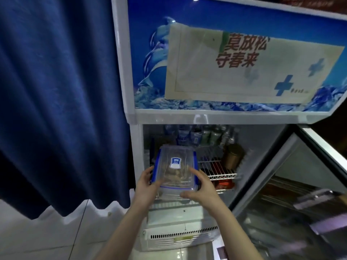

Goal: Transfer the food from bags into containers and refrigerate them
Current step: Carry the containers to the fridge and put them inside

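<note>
Both hands hold container (175,170); fridge (187,117) poster reads "莫放松 守春来".

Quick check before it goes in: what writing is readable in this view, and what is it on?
"莫放松" and "守春来": paper poster taped on the fridge header.
Blue label on the container lid: too small to read.
Small print beside the poster's blue cross: blurred.
Bottle labels inside the fridge: unreadable.

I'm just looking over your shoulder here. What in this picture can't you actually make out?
- Food inside the container: only brownish shapes, blurred by the cloudy lid, head view.
- Bottles on the fridge's top shelf: labels too dim and small.
- Lower shelf contents: partly hidden by the container, left hand and right hand.
- Fridge door: cut off by the right edge.
</note>
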Action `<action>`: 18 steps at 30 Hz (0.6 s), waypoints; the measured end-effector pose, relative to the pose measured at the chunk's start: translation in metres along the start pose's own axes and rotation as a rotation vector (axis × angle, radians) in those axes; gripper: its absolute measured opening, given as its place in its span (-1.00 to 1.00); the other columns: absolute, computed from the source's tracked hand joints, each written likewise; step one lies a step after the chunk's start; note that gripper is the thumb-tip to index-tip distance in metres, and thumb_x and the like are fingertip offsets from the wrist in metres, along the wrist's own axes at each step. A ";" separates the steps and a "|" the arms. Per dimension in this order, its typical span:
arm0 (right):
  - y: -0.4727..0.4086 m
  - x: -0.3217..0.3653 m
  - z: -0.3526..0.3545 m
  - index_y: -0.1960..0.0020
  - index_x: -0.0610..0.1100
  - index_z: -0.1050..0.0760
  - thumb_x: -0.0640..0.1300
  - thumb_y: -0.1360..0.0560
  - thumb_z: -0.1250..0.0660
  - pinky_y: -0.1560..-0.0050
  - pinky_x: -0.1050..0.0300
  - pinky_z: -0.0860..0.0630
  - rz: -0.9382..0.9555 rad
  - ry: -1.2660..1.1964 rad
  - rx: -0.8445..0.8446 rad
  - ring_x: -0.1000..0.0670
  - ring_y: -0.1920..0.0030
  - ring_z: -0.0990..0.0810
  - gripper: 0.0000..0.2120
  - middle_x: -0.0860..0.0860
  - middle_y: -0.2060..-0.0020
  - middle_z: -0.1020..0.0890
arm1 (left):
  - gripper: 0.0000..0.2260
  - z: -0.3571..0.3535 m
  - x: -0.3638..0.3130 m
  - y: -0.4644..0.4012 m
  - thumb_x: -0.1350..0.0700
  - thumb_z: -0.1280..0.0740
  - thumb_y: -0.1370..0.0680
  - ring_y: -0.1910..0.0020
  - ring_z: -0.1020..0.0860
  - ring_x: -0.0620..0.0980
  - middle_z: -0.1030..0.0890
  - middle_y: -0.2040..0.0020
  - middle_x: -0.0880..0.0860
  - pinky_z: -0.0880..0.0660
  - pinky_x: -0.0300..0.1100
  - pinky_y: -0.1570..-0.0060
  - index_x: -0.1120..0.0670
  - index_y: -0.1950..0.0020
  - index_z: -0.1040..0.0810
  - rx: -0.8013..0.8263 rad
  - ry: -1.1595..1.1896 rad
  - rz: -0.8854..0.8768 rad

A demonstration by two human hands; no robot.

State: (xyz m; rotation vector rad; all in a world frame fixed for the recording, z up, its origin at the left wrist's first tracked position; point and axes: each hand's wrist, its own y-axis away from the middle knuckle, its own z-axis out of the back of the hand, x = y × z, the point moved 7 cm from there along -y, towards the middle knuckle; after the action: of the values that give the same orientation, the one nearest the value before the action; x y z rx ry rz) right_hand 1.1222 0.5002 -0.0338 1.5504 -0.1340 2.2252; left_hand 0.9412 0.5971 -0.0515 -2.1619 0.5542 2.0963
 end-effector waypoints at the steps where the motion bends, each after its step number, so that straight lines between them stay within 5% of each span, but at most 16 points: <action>1: -0.010 -0.001 0.002 -0.42 0.16 -0.34 -0.15 -0.21 -0.64 -0.32 0.15 -0.36 -0.003 0.033 0.014 -0.03 -0.48 -0.23 -0.13 0.05 -0.52 -0.11 | -0.56 -0.003 0.001 -0.008 0.14 -0.44 -0.50 -0.05 -0.63 -0.01 -0.60 -0.16 -0.05 -0.58 -0.17 0.14 -0.02 -0.34 -0.44 -0.012 -0.011 -0.005; 4: -0.048 -0.006 0.007 -0.40 0.12 -0.37 -0.15 -0.23 -0.63 -0.31 0.17 -0.32 0.026 0.088 0.022 -0.04 -0.48 -0.23 -0.18 0.01 -0.50 -0.19 | -0.68 -0.014 0.002 -0.034 0.15 -0.34 -0.58 0.04 -0.62 -0.05 -0.60 -0.10 -0.04 -0.59 -0.12 0.04 -0.02 -0.32 -0.44 -0.022 -0.112 -0.047; 8: -0.111 -0.019 0.008 -0.38 0.03 -0.40 -0.09 -0.25 -0.62 -0.34 0.05 -0.40 0.026 0.071 0.050 -0.04 -0.43 -0.34 -0.24 0.00 -0.41 -0.39 | -0.68 -0.032 0.007 -0.078 -0.01 -0.37 -0.54 -0.14 -0.54 0.00 -0.53 -0.17 -0.01 -0.52 -0.12 -0.15 -0.07 -0.28 -0.49 0.059 -0.368 -0.107; 12: -0.161 -0.032 0.003 -0.44 -0.05 -0.35 -0.13 -0.29 -0.59 -0.27 0.15 -0.40 0.055 0.115 0.122 0.03 -0.37 -0.37 -0.22 0.05 -0.35 -0.41 | -0.67 -0.040 0.011 -0.110 0.15 -0.44 -0.49 -0.01 -0.56 -0.13 -0.62 -0.04 -0.05 -0.42 -0.55 0.17 0.06 -0.24 -0.53 0.021 -0.524 -0.190; 15: -0.189 -0.037 -0.008 -0.39 -0.05 -0.38 -0.18 -0.35 -0.55 -0.20 0.16 -0.44 0.070 0.143 0.156 0.00 -0.28 -0.46 -0.33 0.03 -0.31 -0.47 | -0.67 -0.044 0.014 -0.120 0.21 -0.38 -0.52 0.00 -0.62 0.04 -0.65 -0.08 0.10 -0.45 -0.42 0.16 0.12 -0.29 -0.54 -0.091 -0.669 -0.270; 18: -0.216 -0.033 -0.014 -0.36 0.04 -0.43 -0.10 -0.42 -0.47 -0.24 0.06 -0.46 0.119 0.222 0.069 -0.07 -0.32 -0.46 -0.46 -0.01 -0.33 -0.46 | -0.58 -0.046 0.015 -0.130 0.22 -0.36 -0.51 -0.09 -0.59 0.12 -0.44 -0.38 0.11 -0.51 -0.19 -0.06 0.09 -0.38 -0.48 -0.158 -0.812 -0.310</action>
State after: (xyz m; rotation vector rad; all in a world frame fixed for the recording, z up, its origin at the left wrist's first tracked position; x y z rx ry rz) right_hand 1.2042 0.6907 -0.1038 1.3492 -0.0867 2.5023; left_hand 1.0249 0.7017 -0.0888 -1.1432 -0.0294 2.5877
